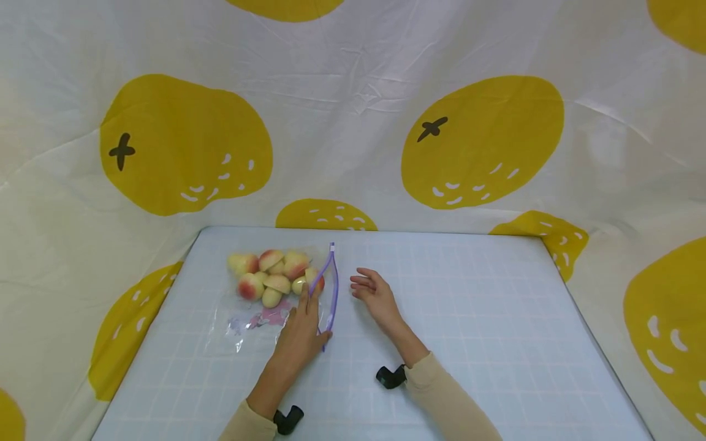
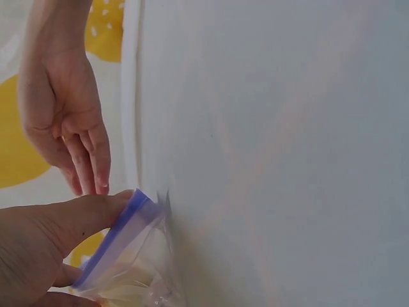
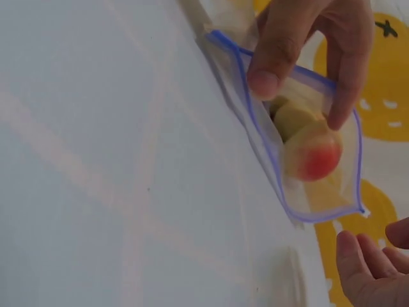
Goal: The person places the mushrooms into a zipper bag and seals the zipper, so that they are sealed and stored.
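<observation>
A clear zip bag [image 1: 226,327] with a purple zip edge lies at the left of the table, its mouth parted toward the right. Inside are several pale yellow pieces [image 1: 250,286] with red blushes, some mushroom-shaped. My left hand [image 1: 298,337] holds the bag at its mouth; in the left wrist view the thumb [image 2: 96,214] lies on the purple edge. One red-blushed piece [image 3: 313,153] shows close behind the opening in the right wrist view. To the right of the mouth, my right hand [image 1: 377,300] hovers with loosely bent fingers, holding nothing.
A pale checked cloth [image 1: 485,331] covers the table. Behind it hangs a white curtain [image 1: 353,141] with big yellow fruit prints. Black wrist cameras are strapped near both beige sleeves.
</observation>
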`<state>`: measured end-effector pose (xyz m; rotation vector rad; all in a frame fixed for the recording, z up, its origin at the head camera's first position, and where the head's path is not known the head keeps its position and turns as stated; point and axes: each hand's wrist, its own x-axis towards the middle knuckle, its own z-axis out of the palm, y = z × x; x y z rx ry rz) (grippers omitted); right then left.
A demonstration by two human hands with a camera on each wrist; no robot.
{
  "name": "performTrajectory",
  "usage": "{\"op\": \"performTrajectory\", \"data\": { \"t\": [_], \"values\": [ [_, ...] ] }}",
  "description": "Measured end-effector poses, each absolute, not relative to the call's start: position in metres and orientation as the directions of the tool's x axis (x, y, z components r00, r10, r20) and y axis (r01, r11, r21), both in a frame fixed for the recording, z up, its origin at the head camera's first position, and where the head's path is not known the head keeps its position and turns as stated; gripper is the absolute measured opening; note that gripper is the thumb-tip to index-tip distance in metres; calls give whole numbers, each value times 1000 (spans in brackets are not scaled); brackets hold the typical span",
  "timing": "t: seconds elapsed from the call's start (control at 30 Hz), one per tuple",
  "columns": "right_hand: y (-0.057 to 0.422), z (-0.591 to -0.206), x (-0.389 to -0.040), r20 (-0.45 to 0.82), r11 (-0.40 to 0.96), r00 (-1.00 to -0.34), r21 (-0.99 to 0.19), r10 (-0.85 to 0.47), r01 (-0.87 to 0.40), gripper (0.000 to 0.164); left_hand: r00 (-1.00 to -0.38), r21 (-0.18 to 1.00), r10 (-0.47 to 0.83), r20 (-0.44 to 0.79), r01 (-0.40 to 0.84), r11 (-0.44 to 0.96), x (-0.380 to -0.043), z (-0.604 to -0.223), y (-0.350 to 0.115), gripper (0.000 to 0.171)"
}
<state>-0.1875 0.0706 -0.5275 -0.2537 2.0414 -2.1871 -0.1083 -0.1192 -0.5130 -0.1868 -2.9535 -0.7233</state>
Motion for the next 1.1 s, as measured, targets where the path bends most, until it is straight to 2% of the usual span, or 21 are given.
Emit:
{"op": "performTrajectory", "data": {
  "t": [0.33,0.5,0.63,0.73,0.87,1.1],
  "values": [
    [83,-518,-187,5,-100,-974,-995,-228,18,48,-995,417,59,83,88,905,-105,-504,-118,93],
    [86,-507,-185,11,-86,-978,-996,-206,7,43,-965,372,102,242,189,909,-106,-495,-125,73],
    [87,-523,-195,16,-79,-984,-997,-180,-2,43,-928,368,119,353,254,895,-114,-489,-136,49],
    [87,-524,-198,21,-74,-985,-997,-172,-9,42,-923,424,95,372,260,867,-124,-483,-145,41],
    [87,-523,-201,13,-84,-985,-996,-174,1,41,-925,501,72,374,266,824,-139,-475,-156,41],
    [87,-512,-204,3,-75,-978,-997,-208,13,39,-918,565,132,373,338,753,-171,-464,-169,39]
  ]
}}
